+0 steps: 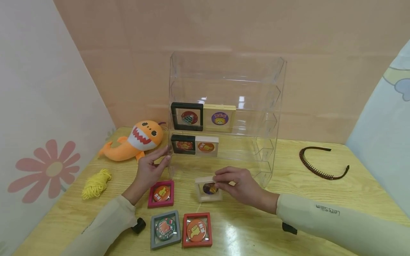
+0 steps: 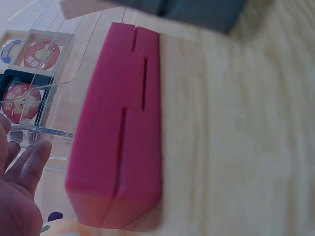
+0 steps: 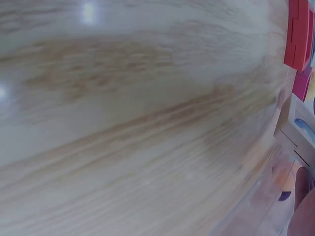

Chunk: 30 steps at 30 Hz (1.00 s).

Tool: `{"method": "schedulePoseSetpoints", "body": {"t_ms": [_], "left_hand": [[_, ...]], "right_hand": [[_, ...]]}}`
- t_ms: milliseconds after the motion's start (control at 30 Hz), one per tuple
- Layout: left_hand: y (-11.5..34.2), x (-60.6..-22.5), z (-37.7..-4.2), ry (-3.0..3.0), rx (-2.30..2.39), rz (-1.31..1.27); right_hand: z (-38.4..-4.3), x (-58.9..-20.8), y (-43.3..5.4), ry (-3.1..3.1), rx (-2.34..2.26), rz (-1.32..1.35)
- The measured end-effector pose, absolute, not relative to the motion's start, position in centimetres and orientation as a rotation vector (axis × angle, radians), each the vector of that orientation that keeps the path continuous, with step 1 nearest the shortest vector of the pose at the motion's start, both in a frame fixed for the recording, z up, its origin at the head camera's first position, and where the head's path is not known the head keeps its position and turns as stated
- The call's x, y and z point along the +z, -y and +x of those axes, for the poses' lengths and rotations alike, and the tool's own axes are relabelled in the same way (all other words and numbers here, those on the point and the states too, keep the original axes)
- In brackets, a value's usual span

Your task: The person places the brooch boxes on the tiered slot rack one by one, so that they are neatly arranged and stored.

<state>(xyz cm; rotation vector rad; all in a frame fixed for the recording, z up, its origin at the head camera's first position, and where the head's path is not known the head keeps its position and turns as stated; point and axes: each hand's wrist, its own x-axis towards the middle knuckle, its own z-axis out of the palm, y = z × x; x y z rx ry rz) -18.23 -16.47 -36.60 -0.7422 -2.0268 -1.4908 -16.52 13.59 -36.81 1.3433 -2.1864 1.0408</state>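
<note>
My right hand (image 1: 241, 186) pinches a cream square display frame (image 1: 199, 192) by its right side, with thumb and fingers at its edge. A dark round badge sits inside that frame, partly covered by the fingertips. It is held low, in front of a clear acrylic tiered rack (image 1: 224, 163). On the rack's left side, the fingers of my left hand (image 1: 148, 172) reach to the side panel's edge, fairly straight. Two tiers hold frames: a black one (image 1: 187, 128) beside a pale yellow one (image 1: 233, 124), and below them a black one (image 1: 183, 152) beside a pale pink one (image 1: 215, 146).
Flat on the table lie a magenta frame (image 1: 150, 201), a grey frame (image 1: 154, 234) and a red frame (image 1: 208, 234). At left are an orange shark plush (image 1: 123, 150) and a yellow yarn bundle (image 1: 96, 184). A dark toothed headband (image 1: 312, 167) lies at right.
</note>
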Motion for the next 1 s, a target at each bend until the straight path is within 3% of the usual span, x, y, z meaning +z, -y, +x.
{"method": "schedulePoseSetpoints", "body": {"t_ms": [1000], "left_hand": [[16.3,-36.7,-18.3,2.0,-1.473,-0.759]], "right_hand": [[-17.7,-30.6,-19.7,2.124,0.817,1.17]]}}
